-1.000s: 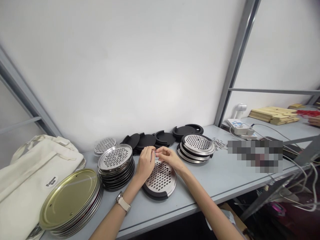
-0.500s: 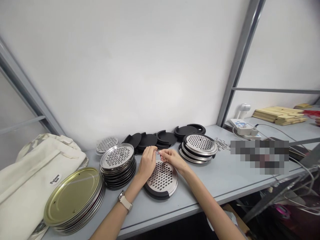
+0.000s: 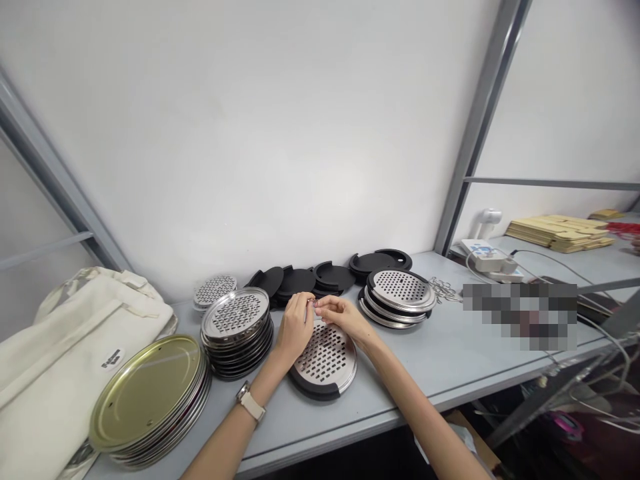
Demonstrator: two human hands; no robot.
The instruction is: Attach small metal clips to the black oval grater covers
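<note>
My right hand (image 3: 346, 319) has closed in on my left hand (image 3: 293, 331), both grips pinching a tiny shiny piece (image 3: 314, 301), seemingly steadying it above the black-edged perforated silver disc (image 3: 327, 357), lower centre.

A cream bag (image 3: 65, 360) is slumping at the far left, bearing an oval label (image 3: 113, 359). At right, flat yellowish pieces (image 3: 557, 231) are lying stacked near a white device (image 3: 485, 225); pale cables (image 3: 627, 360) are hanging below, and a gray metal post (image 3: 483, 127) is rising behind.
</note>
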